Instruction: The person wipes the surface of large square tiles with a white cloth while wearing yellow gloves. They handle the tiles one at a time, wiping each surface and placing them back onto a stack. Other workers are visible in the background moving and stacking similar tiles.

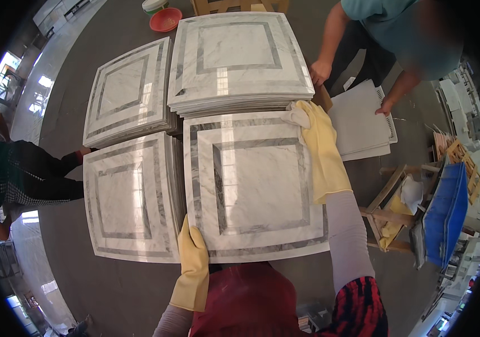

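Note:
A square marble tile (262, 180), white with grey inlaid bands, lies face up in front of me. My left hand (195, 253), in a yellow rubber glove, grips its left edge by the near corner; some fingers are hidden in the gap between stacks. My right hand (321, 140), gloved alike, rests at the far right corner, closed on a whitish cloth (296, 117) pressed to the marble. Behind this tile rises a taller stack of similar tiles (234, 50). Two more stacks stand to the left, a near one (127, 196) and a far one (124, 87).
At the far right a person (397, 39) holds white sheets (358, 118) beside the stacks. Another person (32, 168) is low at the left. A red basin (165, 19) sits on the floor behind. To the right are a wooden frame (386, 216) and a blue panel (445, 213).

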